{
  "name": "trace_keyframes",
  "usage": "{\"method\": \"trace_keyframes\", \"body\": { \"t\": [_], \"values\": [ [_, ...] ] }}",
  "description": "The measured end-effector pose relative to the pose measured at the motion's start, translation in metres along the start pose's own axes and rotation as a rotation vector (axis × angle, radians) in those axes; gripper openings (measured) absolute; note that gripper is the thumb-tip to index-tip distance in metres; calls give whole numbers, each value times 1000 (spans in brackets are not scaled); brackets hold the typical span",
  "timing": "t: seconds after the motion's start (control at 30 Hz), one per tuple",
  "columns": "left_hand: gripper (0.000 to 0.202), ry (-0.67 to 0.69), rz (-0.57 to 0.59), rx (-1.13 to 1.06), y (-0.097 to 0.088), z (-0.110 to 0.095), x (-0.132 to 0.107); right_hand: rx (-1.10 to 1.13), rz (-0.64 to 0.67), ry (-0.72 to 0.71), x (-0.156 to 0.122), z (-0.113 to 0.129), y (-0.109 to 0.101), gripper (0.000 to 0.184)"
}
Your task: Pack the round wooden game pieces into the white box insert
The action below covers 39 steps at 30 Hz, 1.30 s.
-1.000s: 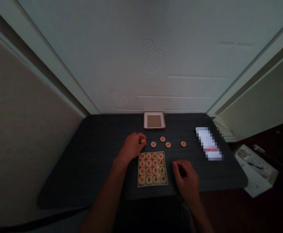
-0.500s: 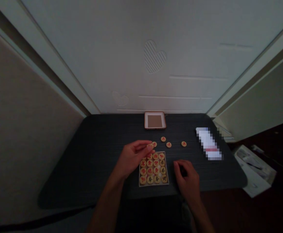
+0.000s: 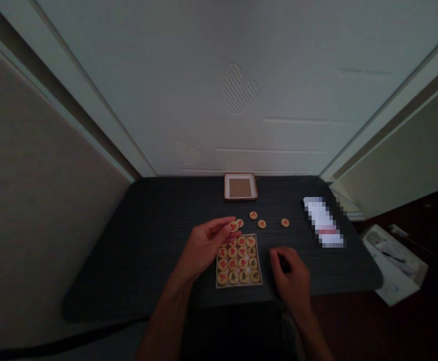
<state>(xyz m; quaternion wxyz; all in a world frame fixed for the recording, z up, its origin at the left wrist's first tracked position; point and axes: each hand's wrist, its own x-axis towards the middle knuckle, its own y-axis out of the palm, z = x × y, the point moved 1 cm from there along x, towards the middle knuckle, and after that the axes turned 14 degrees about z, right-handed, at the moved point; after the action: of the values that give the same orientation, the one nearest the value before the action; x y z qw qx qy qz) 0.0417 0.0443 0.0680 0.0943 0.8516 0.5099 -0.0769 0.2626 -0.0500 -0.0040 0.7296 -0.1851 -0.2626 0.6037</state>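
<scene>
Between the thumb and fingers of my left hand (image 3: 207, 240) is a round wooden Chinese chess piece (image 3: 234, 226) with a red character, its face turned toward me. That hand hovers over the far left corner of a square box (image 3: 239, 286). Inside the box, Chinese chess pieces (image 3: 242, 251) lie in rows, some marked in red and some in black; my fingers hide part of the back left. To the right of the box, my right hand (image 3: 291, 273) rests loosely closed by the table, with nothing visible in it.
Just behind the held piece lies a red-marked piece (image 3: 240, 223). Farther right are three loose pieces (image 3: 253, 215). A shallow box lid (image 3: 240, 198) sits by the white panel, and a blurred-out phone-like object (image 3: 323, 223) lies on the dark table (image 3: 147, 240).
The piece in my left hand has tilted so its red character now shows more fully. My right hand keeps its place, and the loose pieces have not moved.
</scene>
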Motion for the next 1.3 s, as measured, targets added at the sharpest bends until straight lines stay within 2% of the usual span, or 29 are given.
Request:
{"method": "trace_keyframes", "body": {
  "t": [0.1, 0.27, 0.4, 0.5, 0.77, 1.03, 1.2, 1.3],
  "values": [
    [35, -7, 2, 77, 7, -1, -7, 53, -13, 12, -1, 7, -1, 19],
    [25, -9, 90, 74, 27, 0, -19, 138, -18, -53, 0, 34, -4, 17],
    [22, 24, 153, 61, 38, 4, -23, 184, 21, -104, 0, 55, -4, 15],
    [18, 49, 159, 78, 43, 7, -24, 214, 62, -118, -1, 62, -3, 15],
    [15, 71, 95, 92, 45, 17, -27, 296, 124, -122, -4, 61, 1, 15],
    [22, 40, 115, 162, 44, 16, -32, 305, 227, -115, -1, 63, 2, 22],
    [20, 69, 84, 219, 40, 16, -34, 338, 215, -105, 0, 61, 3, 17],
    [18, 82, -1, 285, 33, 16, -38, 361, 183, -69, 0, 56, 3, 13]
  ]
}}
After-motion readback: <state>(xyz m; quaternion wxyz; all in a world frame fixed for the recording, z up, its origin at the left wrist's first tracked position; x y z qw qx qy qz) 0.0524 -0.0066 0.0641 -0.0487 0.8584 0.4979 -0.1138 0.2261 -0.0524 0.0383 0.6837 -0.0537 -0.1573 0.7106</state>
